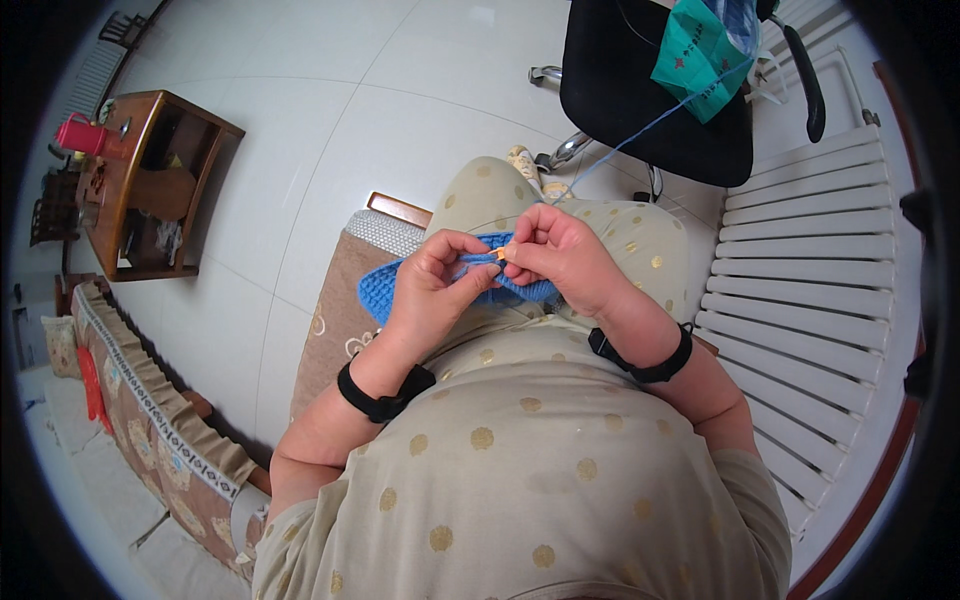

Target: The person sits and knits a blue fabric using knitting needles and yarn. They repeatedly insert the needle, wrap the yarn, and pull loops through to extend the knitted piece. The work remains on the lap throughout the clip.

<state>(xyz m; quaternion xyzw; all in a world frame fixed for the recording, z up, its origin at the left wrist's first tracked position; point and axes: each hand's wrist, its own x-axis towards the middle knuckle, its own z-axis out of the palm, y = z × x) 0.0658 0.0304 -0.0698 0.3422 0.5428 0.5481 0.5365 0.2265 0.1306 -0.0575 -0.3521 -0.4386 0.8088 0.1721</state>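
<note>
A blue knitted or crocheted yarn piece (379,291) lies across my lap, partly covered by both hands. My left hand (442,281) pinches its upper edge and some loose blue strands between thumb and fingers. The thumb and index finger of my right hand (566,259) grip a small orange tool-like piece (500,254), which meets the strands between my hands. Its full shape is hidden by the fingertips. Blue yarn (637,135) runs from near my right hand up to a teal bag (703,60) on a black office chair (622,82).
The chair stands ahead and to the right, its wheeled base on the tiled floor (322,142). A white radiator (795,277) is close on my right. Leftward are a wooden table (142,172) bearing a pink jug (81,136), and a fabric-covered sofa (150,420).
</note>
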